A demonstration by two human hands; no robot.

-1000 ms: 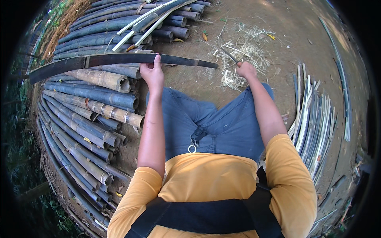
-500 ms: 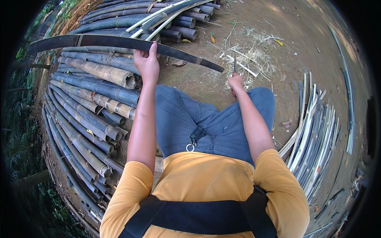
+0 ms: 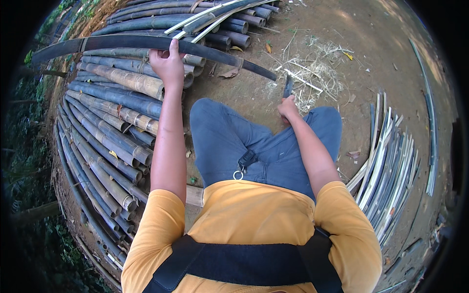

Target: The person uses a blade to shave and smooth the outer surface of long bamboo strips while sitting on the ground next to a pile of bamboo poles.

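My left hand (image 3: 167, 61) is closed around a long dark split-bamboo strip (image 3: 117, 43), thumb over its near edge. The strip runs crosswise from the far left to a narrow end in front of my right hand. In my right hand (image 3: 288, 108) is the handle of a knife (image 3: 288, 86), its broad dark blade pointing away from me. The blade's tip is close by the strip's right end; whether they touch I cannot tell. My fingers hide most of the knife's handle.
Stacked bamboo poles (image 3: 122, 102) fill the left side, and more poles (image 3: 161, 22) with pale split strips lie at the far left. Pale shavings (image 3: 325, 73) litter the dirt beyond my right hand. A bundle of split strips (image 3: 391, 171) lies at my right, with long thin strips (image 3: 430, 122) farther out.
The left hand has shifted left and slightly away from me with the bamboo strip. The knife has turned in my right hand, so its blade now shows broad side instead of edge-on.
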